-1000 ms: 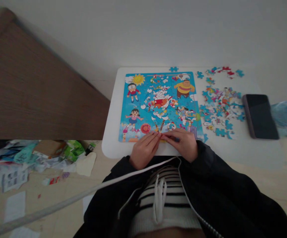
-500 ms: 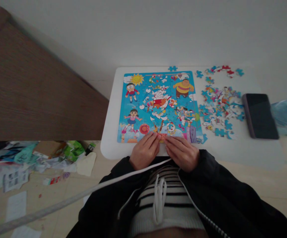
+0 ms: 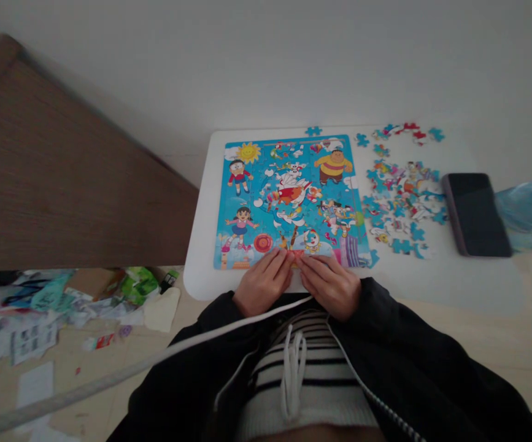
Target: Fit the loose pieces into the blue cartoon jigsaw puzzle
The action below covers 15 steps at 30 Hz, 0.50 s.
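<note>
Change since earlier frame: view shifted slightly, the whole scene sitting a little further left; left hand and right hand stay at the lower edge of the puzzle.
Main item: assembled cartoon jigsaw puzzle, blue-background, lying flat on the white table, towards its left end.
Fingers: both sets held close together, not spread, tips resting on the puzzle's lower edge. The two hands nearly meet at a red-orange piece. Any pinch: cannot tell.
Loose pieces: heap of jigsaw pieces on the table, right of the puzzle; one blue piece just above the top edge, another touching the lower right corner.
Further right: black smartphone, screen up, beside the heap; blue plastic bag past the table.
Person: black jacket open over a striped top.
Surroundings: wood-grain brown panel left of the table; paper and plastic litter on the floor, lower left.
</note>
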Tool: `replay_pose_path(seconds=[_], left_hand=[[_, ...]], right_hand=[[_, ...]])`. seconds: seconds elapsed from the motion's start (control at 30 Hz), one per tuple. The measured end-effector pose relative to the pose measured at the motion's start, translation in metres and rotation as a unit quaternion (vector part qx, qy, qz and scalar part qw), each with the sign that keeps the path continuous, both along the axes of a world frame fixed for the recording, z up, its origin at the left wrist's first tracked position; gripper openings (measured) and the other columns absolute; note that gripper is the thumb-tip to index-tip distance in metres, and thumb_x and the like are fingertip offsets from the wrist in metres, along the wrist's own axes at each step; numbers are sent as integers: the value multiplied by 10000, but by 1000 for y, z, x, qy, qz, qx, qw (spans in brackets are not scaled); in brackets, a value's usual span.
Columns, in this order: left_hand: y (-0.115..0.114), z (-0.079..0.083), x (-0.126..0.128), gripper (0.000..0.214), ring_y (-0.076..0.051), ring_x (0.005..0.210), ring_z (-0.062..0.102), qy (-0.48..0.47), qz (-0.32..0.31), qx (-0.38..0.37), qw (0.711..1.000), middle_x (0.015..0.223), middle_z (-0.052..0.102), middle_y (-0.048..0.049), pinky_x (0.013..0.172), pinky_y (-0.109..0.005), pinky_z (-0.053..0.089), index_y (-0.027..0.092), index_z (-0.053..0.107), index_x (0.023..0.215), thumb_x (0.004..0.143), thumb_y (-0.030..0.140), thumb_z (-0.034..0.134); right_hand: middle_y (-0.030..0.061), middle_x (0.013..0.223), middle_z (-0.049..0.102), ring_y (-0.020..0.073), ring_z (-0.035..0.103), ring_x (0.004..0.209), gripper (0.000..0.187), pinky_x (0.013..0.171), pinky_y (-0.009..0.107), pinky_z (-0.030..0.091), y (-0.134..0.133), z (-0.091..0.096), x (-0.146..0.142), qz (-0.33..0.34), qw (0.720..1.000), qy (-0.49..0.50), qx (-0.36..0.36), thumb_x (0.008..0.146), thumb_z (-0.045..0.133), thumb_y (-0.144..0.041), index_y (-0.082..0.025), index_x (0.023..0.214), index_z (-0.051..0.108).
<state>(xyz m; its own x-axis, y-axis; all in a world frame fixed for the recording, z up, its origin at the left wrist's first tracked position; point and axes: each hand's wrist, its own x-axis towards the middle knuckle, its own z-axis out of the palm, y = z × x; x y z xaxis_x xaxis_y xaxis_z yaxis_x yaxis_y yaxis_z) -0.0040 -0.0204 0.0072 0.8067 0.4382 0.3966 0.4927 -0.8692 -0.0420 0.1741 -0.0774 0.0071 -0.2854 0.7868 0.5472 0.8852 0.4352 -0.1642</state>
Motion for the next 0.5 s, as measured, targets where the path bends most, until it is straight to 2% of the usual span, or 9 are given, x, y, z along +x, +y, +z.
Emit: replay_pose_path(seconds=[0.1,0.33,0.5], left_hand=[[3,2,-1,250,-198,976,631,18,-12,15,1000,1053,670,-106,860,-304,532,90,617,1063,895,191,463],[4,2,-3,290,-197,986,621,40,-6,10,999,1067,662,-102,845,-293,520,97,585,1126,917,154,391],[5,8,1,287,-193,939,625,52,7,8,999,1016,669,-86,816,-286,519,122,588,1127,914,161,400]], right_hand=[[40,1031,687,179,617,894,256,798,268,544,1,-1,3,15,1000,-16,-4,804,567,-130,-113,1039,668],[60,1102,658,171,598,960,341,783,260,548,2,2,9,50,997,-29,-52,874,391,-72,-115,1117,626],[45,1106,657,161,596,948,318,807,243,532,5,7,15,71,994,-5,-82,888,397,-116,-109,1104,631]])
